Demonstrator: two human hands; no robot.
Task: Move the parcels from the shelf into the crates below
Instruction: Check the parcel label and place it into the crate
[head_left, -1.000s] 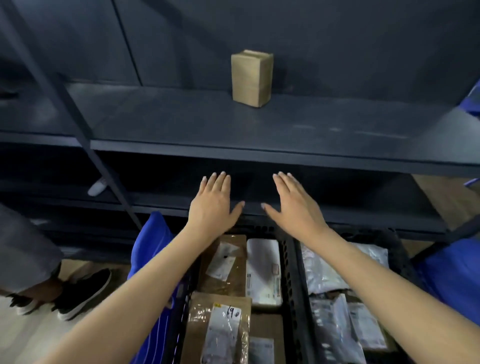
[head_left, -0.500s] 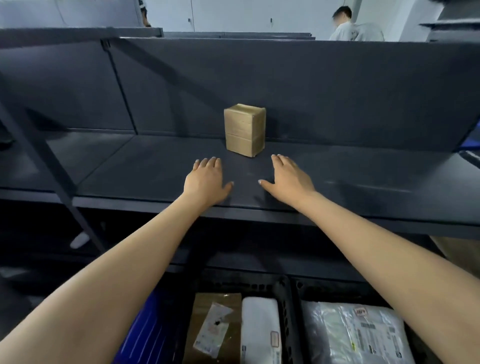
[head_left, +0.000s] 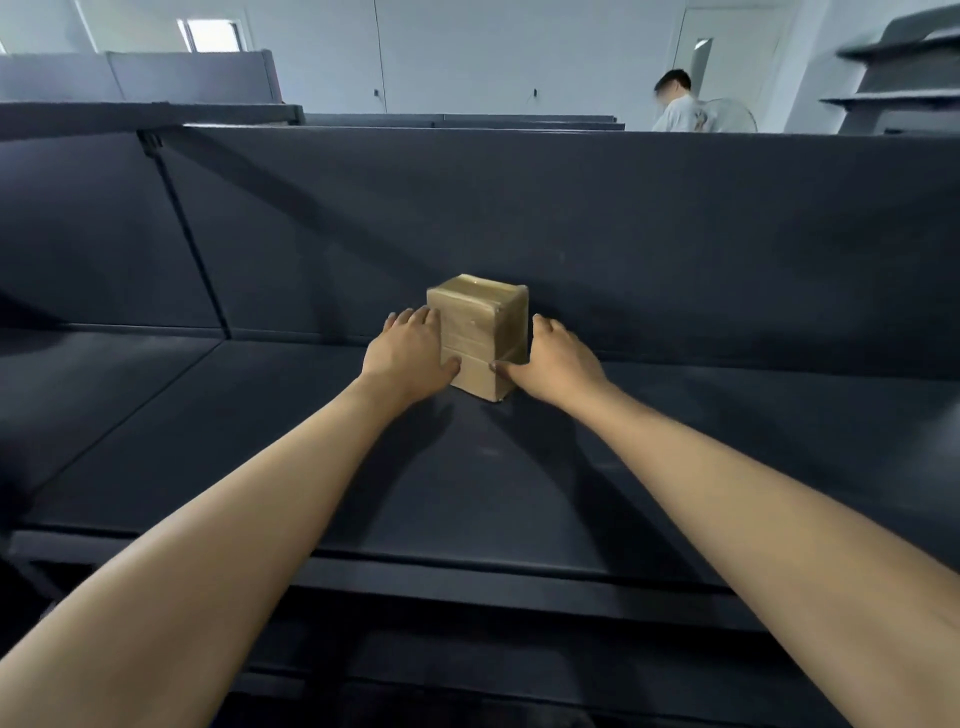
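Head camera: I see one parcel (head_left: 480, 332), a small upright box wrapped all over in glossy tan tape, with a seam across its front face. It stands on the dark shelf (head_left: 249, 447) right between my two hands, one corner turned toward me, close to the shelf's back panel.

My left hand (head_left: 410, 353) lies against the parcel's left side, fingers fairly straight, thumb reaching onto the lower front. My right hand (head_left: 553, 364) mirrors it on the right side, its thumb touching the bottom front corner. Neither hand is curled round the parcel. I cannot tell whether it has left the shelf.

Half a second ago both hands lay flat on the shelf, short of the parcel and apart from it; now both touch it, and they sit closer together.

Count: one parcel, two hands on it, one person (head_left: 675, 104) far beyond the hands, behind the back panel.
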